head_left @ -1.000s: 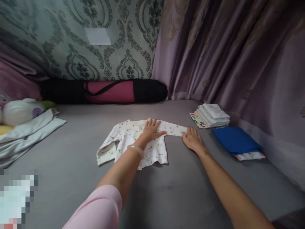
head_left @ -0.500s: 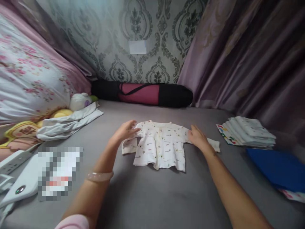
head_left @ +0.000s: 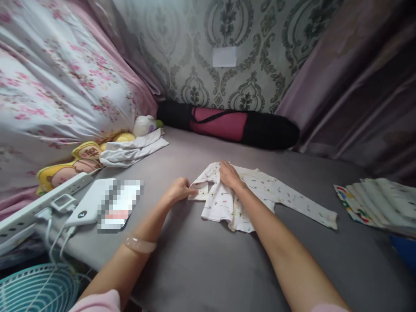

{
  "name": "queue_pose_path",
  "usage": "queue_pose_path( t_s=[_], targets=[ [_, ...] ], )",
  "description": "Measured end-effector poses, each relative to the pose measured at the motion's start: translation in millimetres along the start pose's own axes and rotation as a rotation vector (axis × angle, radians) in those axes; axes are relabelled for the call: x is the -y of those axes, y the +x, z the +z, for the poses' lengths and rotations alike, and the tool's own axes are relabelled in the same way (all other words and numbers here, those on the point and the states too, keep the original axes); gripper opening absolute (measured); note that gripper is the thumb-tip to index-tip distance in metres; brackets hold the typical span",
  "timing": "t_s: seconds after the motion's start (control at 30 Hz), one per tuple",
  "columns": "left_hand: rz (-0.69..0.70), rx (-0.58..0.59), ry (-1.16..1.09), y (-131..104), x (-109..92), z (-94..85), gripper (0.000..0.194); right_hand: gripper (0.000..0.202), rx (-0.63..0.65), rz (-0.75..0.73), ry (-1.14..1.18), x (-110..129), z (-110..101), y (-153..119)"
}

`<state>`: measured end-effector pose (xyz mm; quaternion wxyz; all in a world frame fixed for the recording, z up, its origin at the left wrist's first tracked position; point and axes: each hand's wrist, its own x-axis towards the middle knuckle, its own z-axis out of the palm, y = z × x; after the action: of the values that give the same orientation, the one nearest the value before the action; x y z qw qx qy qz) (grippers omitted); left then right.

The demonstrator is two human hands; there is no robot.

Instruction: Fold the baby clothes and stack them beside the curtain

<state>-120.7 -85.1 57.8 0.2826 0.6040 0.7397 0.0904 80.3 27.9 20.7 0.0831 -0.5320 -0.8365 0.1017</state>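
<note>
A small white baby shirt [head_left: 256, 184] with a fine scattered print lies spread on the grey sheet. Its right-hand sleeve stretches out straight, while the left-hand sleeve is bent down beside the body. My left hand [head_left: 180, 190] pinches the cuff end of that bent sleeve between thumb and fingers. On the shirt's left shoulder rests my right hand [head_left: 230, 174], its fingers laid on the fabric and pointing away from me. My right forearm crosses over the shirt front and hides part of it.
Folded cloths [head_left: 380, 203] are stacked at the right, near a blue item [head_left: 404, 251]. On the left lie a power strip [head_left: 69, 190], a white power bank [head_left: 94, 201], plush toys [head_left: 87, 151] and white garments [head_left: 133, 149]. A long black-and-red bag [head_left: 224, 123] lines the wall. A teal fan [head_left: 39, 286] stands below the edge.
My right hand has moved from the right sleeve to the left shoulder of the shirt. My left hand has closed on the left cuff. The view has turned left.
</note>
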Motion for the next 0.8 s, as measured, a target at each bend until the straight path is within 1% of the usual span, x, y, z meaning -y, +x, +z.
queue_pose_path(
  t_s=[0.13, 0.2, 0.23, 0.27, 0.37, 0.4, 0.43, 0.47, 0.5, 0.53, 0.6, 0.63, 0.7, 0.8],
  targets=[
    [0.018, 0.013, -0.037, 6, 0, 2.4, 0.019, 0.05, -0.021, 0.059, -0.005, 3, 10, -1],
    [0.068, -0.034, -0.004, 10, 1, -1.9, 0.011, 0.052, -0.033, 0.06, 0.004, 4, 12, -3],
    [0.114, -0.098, 0.044, 11, 1, -5.4, 0.008, 0.052, -0.037, 0.059, 0.007, 4, 13, -3],
    [0.172, -0.185, 0.114, 13, 1, -9.4, 0.009, 0.053, -0.042, 0.059, 0.009, 4, 14, -4],
    [0.362, -0.486, 0.367, 14, 3, -20.6, 0.019, 0.054, -0.061, 0.06, 0.005, 5, 15, -5],
    [0.411, -0.556, 0.431, 14, 5, -22.5, 0.022, 0.054, -0.069, 0.058, 0.002, 5, 15, -5],
    [0.448, -0.595, 0.479, 14, 9, -23.2, 0.025, 0.055, -0.076, 0.054, 0.001, 5, 15, -5],
    [0.472, -0.604, 0.514, 13, 13, -22.6, 0.028, 0.055, -0.078, 0.051, 0.0, 5, 15, -5],
    [0.48, -0.589, 0.543, 12, 19, -21.1, 0.03, 0.056, -0.078, 0.05, -0.002, 6, 15, -6],
    [0.47, -0.556, 0.567, 12, 26, -19.1, 0.032, 0.057, -0.076, 0.049, -0.005, 6, 15, -6],
    [0.392, -0.488, 0.578, 11, 39, -15.3, 0.034, 0.058, -0.068, 0.046, -0.016, 7, 15, -7],
    [0.325, -0.47, 0.551, 11, 44, -14.3, 0.033, 0.058, -0.065, 0.046, -0.022, 8, 15, -7],
    [0.154, -0.481, 0.433, 15, 52, -15.0, 0.033, 0.058, -0.068, 0.045, -0.03, 8, 15, -8],
    [-0.084, -0.488, 0.242, 28, 55, -19.8, 0.028, 0.058, -0.078, 0.047, -0.033, 8, 16, -8]
  ],
)
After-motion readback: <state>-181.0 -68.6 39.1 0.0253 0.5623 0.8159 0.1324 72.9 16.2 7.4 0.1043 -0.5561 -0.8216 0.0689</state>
